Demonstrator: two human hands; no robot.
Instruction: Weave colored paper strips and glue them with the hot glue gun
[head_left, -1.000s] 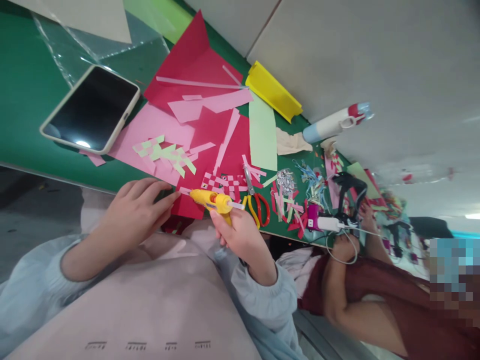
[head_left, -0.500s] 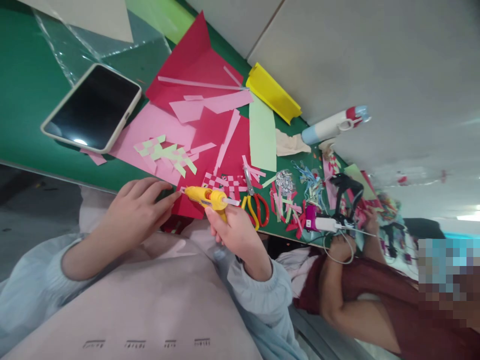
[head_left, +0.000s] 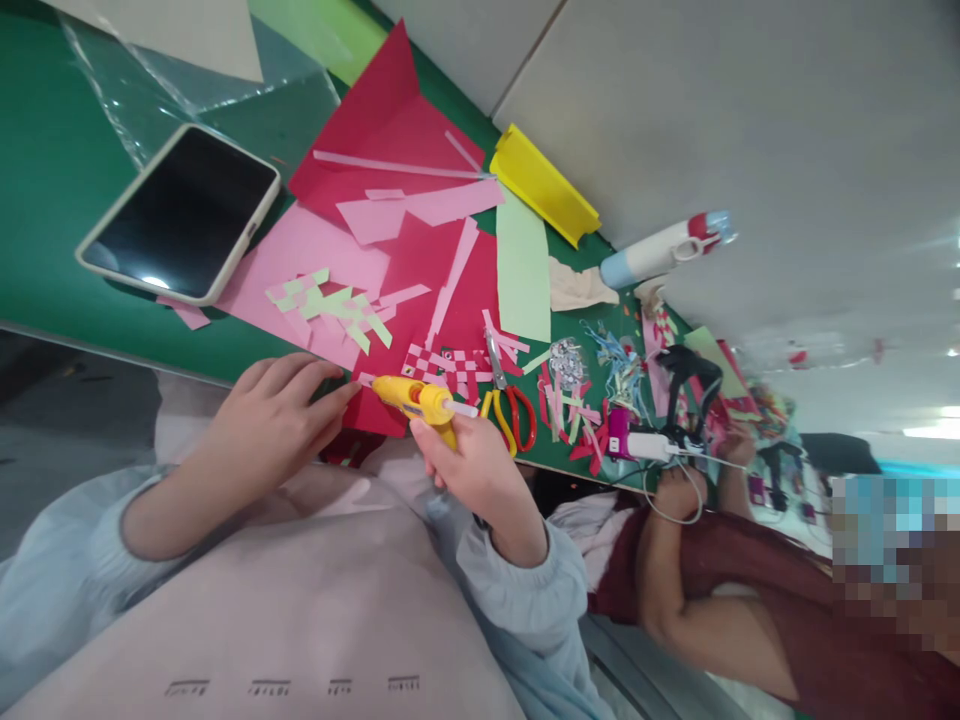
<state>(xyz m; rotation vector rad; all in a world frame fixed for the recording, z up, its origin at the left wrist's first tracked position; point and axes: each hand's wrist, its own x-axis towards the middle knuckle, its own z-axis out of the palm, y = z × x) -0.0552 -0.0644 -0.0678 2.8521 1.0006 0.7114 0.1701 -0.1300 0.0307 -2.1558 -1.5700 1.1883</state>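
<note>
My right hand (head_left: 480, 465) is wrapped round a yellow glue gun (head_left: 411, 396), with a white glue stick poking out of its back end. The gun's nozzle points left, at a small pink piece near the fingertips of my left hand (head_left: 289, 410). Those fingertips are close together at the near edge of the red paper (head_left: 375, 412); what they pinch is too small to make out. Just beyond the gun are pink-and-red checkered woven pieces (head_left: 424, 361). Scissors (head_left: 517, 418) with red and yellow handles lie right of the gun. Green-and-pink woven strips (head_left: 330, 303) rest on pink paper (head_left: 300, 245).
A phone (head_left: 180, 215) lies on the green table (head_left: 45, 220) at the left. Farther back are a yellow tray (head_left: 544, 185) and a bottle (head_left: 664, 250). At the right, a person in dark red works beside a purple-and-white device (head_left: 637, 445) with a cable.
Both hands and the glue gun stay almost in place. The whole view has shifted slightly, and the other person's hand at the right has moved a little.
</note>
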